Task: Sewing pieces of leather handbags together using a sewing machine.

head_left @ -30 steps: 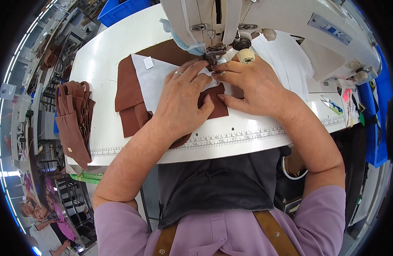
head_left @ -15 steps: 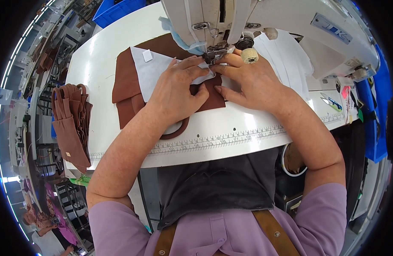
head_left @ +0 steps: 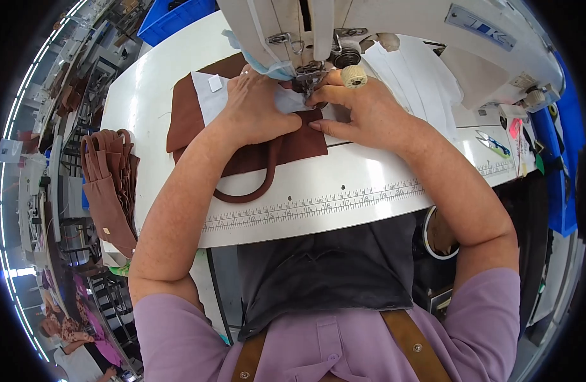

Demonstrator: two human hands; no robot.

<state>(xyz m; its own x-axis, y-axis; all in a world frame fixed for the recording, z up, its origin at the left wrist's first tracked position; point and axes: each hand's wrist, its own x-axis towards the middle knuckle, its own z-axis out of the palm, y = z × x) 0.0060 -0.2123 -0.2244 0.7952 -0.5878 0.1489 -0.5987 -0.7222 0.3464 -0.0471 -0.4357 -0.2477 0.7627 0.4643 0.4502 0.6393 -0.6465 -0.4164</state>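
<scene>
The left hand (head_left: 255,109) lies unclenched over white lining (head_left: 210,106) at the presser foot's (head_left: 309,79) eight o'clock. At four, the right hand (head_left: 372,113) touches brown fabric (head_left: 309,144), thumb and forefinger parted.

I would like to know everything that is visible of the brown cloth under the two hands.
The brown cloth looks like matte fabric with fairly straight edges. It lies mostly flat on the white table, partly beneath the sewing machine. A rounded brown handle loops past its near edge; where it joins is hidden. A white sheet covers part of it. The left hand rests over its middle, hiding much of it, and the right hand appears to touch its right part with the thumb.
</scene>
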